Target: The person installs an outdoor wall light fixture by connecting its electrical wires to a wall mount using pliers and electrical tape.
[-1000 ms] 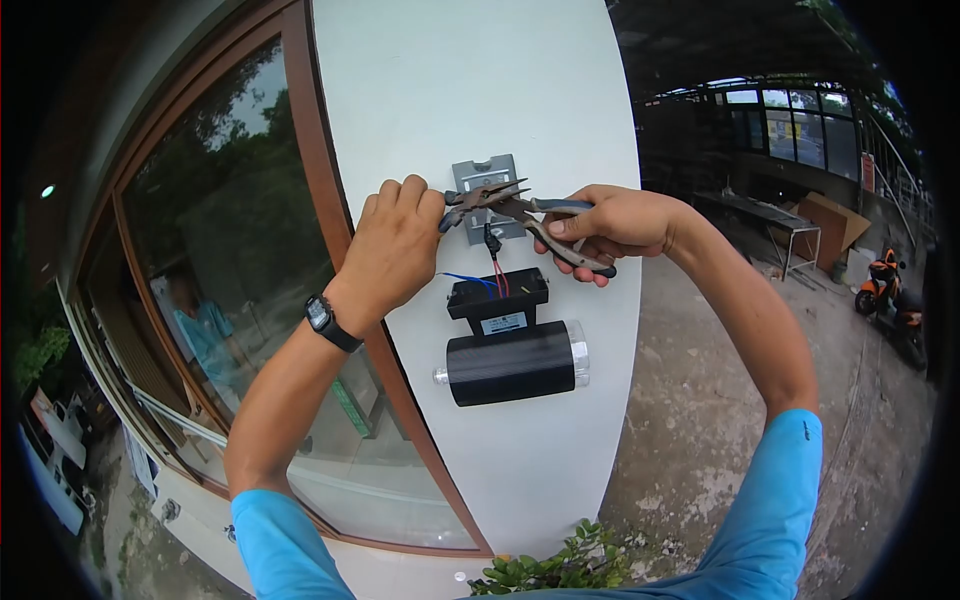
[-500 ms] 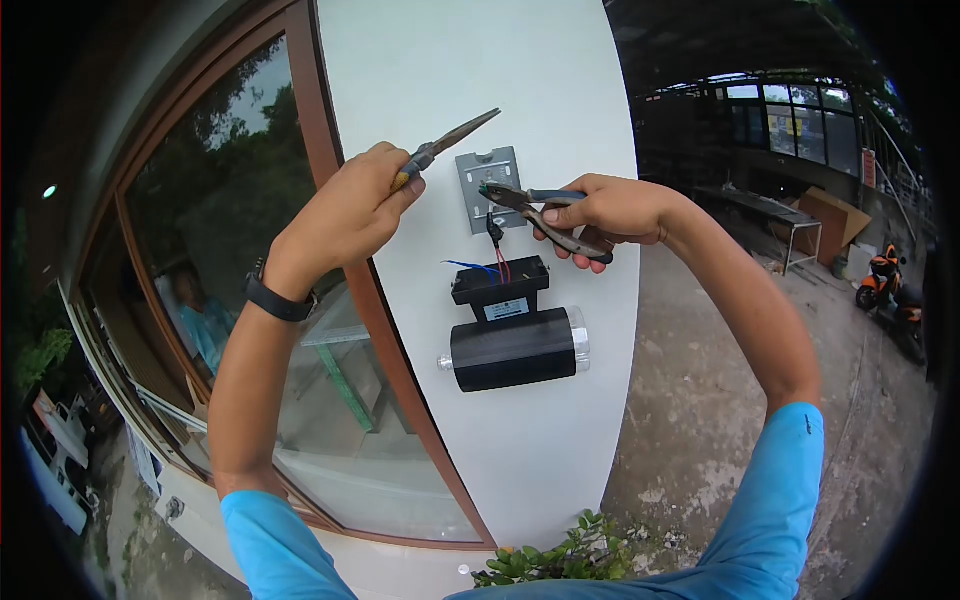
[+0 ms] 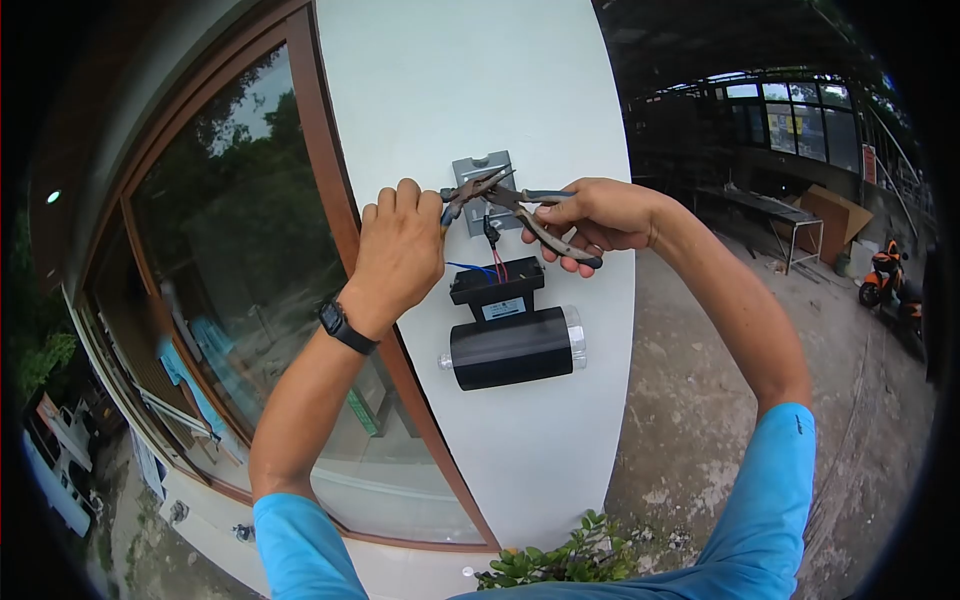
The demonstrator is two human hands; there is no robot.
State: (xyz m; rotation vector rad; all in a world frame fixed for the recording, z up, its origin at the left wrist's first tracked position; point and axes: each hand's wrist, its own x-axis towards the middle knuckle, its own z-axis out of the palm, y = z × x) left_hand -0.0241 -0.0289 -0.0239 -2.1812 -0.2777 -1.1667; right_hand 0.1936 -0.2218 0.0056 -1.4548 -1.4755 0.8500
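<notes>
My left hand (image 3: 402, 240) is closed around the handles of needle-nose pliers (image 3: 478, 187), their jaws now in front of the grey metal mounting plate (image 3: 468, 222) on the white wall. Pliers with blue-grey handles (image 3: 550, 238) are in my right hand (image 3: 598, 220), jaws crossing those of the other pair. What lies between the jaws is hidden by the overlap. Just below, red and blue wires (image 3: 498, 262) run into the black base of a wall lamp. The black cylindrical lamp (image 3: 512, 350) hangs against the wall, its ends clear.
A brown-framed glass door (image 3: 330, 130) stands left of the wall, with reflections in it. At the bottom grows a leafy plant (image 3: 560, 555). To the right are a metal-legged table (image 3: 790, 225) and an orange motorbike (image 3: 882, 275) on concrete ground.
My left hand has moved down and to the right, bringing the needle-nose pliers from above the plate to the other pliers' jaws. My right hand has stayed nearly in place.
</notes>
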